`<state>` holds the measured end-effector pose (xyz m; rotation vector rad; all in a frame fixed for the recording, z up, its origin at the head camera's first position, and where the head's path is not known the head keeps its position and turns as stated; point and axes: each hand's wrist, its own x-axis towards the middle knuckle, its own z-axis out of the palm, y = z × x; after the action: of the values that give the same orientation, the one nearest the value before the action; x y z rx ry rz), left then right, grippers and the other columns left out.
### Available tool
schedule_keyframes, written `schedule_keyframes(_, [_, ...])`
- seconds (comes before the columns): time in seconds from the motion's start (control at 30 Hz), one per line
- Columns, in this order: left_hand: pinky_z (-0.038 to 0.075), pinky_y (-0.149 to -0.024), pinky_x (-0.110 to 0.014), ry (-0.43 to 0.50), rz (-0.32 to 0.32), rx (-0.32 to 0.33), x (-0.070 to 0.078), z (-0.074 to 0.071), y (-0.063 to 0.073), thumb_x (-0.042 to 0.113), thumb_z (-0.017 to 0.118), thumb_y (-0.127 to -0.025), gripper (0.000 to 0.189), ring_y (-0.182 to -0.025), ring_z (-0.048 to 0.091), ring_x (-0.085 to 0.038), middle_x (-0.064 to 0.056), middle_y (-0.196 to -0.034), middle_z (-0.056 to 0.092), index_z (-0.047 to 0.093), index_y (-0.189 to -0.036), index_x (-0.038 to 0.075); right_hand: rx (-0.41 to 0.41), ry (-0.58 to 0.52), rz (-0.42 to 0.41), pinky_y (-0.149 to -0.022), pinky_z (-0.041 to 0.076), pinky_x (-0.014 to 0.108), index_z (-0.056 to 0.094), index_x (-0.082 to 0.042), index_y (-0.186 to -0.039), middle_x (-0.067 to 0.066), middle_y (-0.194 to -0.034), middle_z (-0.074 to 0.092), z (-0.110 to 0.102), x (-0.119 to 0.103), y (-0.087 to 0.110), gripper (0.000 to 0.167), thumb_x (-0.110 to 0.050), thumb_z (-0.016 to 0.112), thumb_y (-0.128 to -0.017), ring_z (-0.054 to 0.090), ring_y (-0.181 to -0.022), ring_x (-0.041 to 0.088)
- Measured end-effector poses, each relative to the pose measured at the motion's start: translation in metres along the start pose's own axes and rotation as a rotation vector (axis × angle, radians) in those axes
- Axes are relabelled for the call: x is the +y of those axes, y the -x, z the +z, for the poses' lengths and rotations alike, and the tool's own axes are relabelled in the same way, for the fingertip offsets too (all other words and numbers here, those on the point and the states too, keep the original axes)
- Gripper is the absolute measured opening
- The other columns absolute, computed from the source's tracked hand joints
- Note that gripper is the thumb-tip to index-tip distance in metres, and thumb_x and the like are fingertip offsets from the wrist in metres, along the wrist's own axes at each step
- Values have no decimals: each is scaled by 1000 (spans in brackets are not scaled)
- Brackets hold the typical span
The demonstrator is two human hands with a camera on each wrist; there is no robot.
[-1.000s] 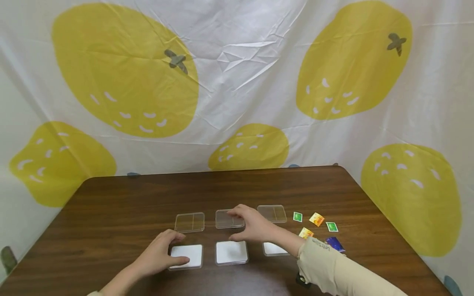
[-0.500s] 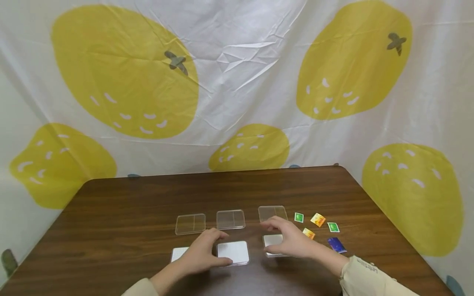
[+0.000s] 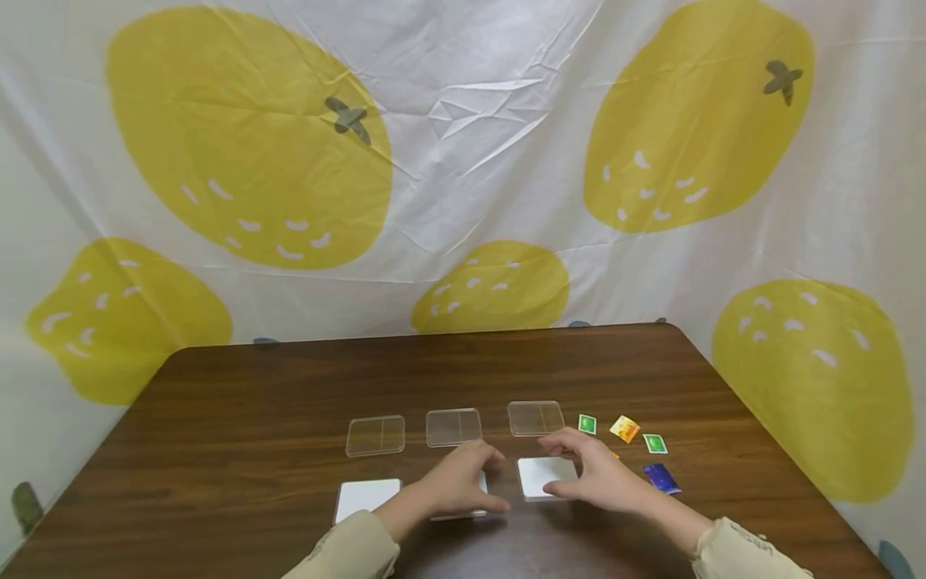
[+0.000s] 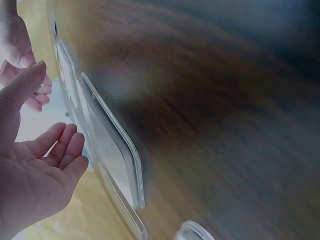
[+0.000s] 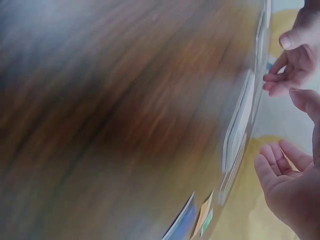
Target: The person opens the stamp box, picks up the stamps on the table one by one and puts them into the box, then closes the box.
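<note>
White-filled cases are lined up on the bench: the left one untouched, the middle case overhung by the left hand, the right case by the right hand, each grip spread, nothing pinched. Straightening seems the current step; light edge contact is probably required.

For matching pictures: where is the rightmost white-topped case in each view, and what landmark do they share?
Head: the white-topped case lies low, right of centre, partly behind the right hand.
Left wrist: the white-topped case is a narrow strip at upper left.
Right wrist: the white-topped case is right of centre, nearly edge-on.
Shared landmark: the right hand.
</note>
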<state>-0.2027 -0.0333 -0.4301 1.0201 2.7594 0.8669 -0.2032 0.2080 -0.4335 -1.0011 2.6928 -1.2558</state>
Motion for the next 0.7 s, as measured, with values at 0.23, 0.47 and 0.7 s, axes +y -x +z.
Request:
schedule_keyframes(0.23, [43, -83, -24, -48, -26, -30, 4, 8, -14, 41, 79, -62, 64, -93, 51, -13, -2, -99, 58, 59, -109, 3, 63, 97, 60, -83, 47, 38, 56, 4, -110, 12, -105, 58, -19, 20, 2, 51, -22, 76, -71, 56, -95, 28])
schedule_keyframes(0.47, [44, -79, -22, -174, -63, -48, 9, 15, -20, 45, 78, -61, 65, -93, 51, -13, 0, -101, 57, 60, -110, 6, 98, 195, 139, -76, 50, 39, 59, 6, -106, 14, -99, 60, -48, 46, -10, 42, -14, 74, -73, 58, -89, 28])
schedule_keyframes(0.7, [44, -77, -23, -192, -74, -18, 11, 19, -25, 40, 80, -61, 56, -91, 51, -13, 1, -96, 57, 61, -102, 7, 90, 237, 196, -64, 48, 26, 64, 7, -94, 12, -87, 63, -62, 61, -15, 27, -7, 71, -72, 58, -75, 19])
